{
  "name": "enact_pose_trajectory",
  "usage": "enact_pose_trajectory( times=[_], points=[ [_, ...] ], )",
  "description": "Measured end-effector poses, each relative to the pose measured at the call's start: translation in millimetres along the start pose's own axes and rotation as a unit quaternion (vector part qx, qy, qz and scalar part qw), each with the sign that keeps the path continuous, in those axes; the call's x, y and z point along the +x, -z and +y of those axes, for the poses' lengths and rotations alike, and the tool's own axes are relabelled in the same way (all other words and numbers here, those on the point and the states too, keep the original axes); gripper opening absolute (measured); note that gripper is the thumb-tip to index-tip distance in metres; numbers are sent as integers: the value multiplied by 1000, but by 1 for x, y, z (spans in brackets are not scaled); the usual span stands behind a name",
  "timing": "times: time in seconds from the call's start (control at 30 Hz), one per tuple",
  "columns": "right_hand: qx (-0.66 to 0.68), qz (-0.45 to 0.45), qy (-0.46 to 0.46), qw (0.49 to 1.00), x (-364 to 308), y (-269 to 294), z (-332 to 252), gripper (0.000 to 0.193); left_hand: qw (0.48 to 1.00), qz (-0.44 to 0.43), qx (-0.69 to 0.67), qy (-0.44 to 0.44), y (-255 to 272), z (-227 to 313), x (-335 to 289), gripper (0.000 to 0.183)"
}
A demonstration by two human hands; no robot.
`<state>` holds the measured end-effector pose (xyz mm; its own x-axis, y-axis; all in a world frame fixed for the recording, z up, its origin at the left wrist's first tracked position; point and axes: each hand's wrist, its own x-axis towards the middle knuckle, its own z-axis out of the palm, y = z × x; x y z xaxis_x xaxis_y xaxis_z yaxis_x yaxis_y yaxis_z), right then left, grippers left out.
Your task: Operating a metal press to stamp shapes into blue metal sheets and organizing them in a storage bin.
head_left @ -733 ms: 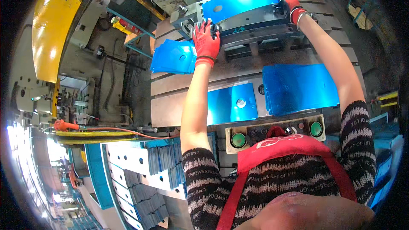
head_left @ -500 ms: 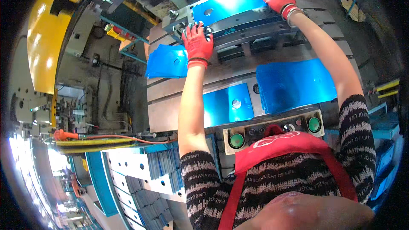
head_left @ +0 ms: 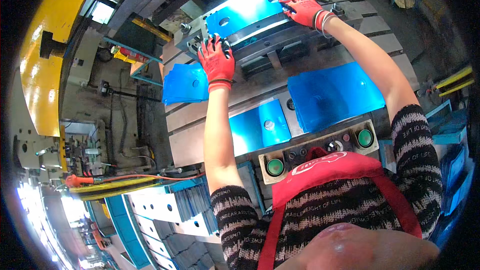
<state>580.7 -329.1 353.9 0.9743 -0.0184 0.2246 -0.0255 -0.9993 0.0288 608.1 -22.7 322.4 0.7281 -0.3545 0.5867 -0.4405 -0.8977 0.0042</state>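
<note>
A blue metal sheet with two round holes [head_left: 250,14] lies on the long steel die [head_left: 262,31] at the far side of the press bed. My right hand [head_left: 303,11], in a red glove with dark fingertips, rests its outstretched fingers on the sheet's right end, beside the right hole. My left hand [head_left: 218,63], gloved alike, has its fingers spread at the die's near left corner, just below the sheet's left end. Neither hand is closed around anything. Under the left wrist's outer side sits a fanned stack of small blue sheets [head_left: 182,84].
Nearer on the slotted press bed [head_left: 192,142] lie a holed blue sheet [head_left: 260,127] and a larger blue stack [head_left: 335,95]. A control box with green buttons [head_left: 274,167] stands at the front edge. Racked parts [head_left: 150,205] fill the lower left; a yellow machine frame [head_left: 42,85] rises left.
My right hand has shifted leftward from the sheet's right edge onto its top, its fingers now extended. My left hand stays near the die's left corner. The whole view has shifted slightly.
</note>
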Motion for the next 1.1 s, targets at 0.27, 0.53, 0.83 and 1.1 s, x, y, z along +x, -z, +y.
enact_pose_trajectory(
  times=[0.27,0.53,0.83,1.1],
  points=[
    [-7,41,6,999,1,-4,-7,50,999,-15,-12,32,-6,1,-3,54],
    [207,282,98,932,-43,3,26,40,997,16,-79,14,5,4,44,57],
    [369,250,-64,893,-267,13,73,37,992,90,-77,-30,-32,68,142,56],
    [340,302,-397,797,-477,-93,136,31,985,-165,-47,-19,-67,78,137,62]
  ],
)
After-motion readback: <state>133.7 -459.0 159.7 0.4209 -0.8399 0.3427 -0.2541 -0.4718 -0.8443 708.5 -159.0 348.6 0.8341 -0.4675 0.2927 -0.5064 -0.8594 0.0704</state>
